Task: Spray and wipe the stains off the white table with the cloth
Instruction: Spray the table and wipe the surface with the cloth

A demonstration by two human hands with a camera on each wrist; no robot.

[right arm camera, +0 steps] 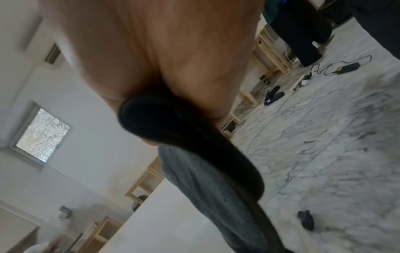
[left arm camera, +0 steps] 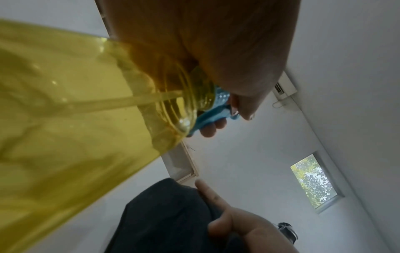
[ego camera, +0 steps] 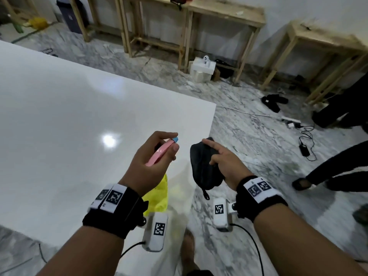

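Note:
My left hand grips a spray bottle with a yellow see-through body, a pink head and a blue nozzle, held above the near right part of the white table. In the left wrist view the yellow bottle fills the left side, and fingers curl round its blue trigger. My right hand holds a bunched dark grey cloth just off the table's right edge, index finger stretched out over it. The cloth hangs from the palm in the right wrist view. I can make out no stains on the glossy top.
The table's right edge runs beside marble floor strewn with cables and a power strip. Wooden benches line the far wall. Another person's dark-clothed legs stand at the right. Black slippers lie on the floor.

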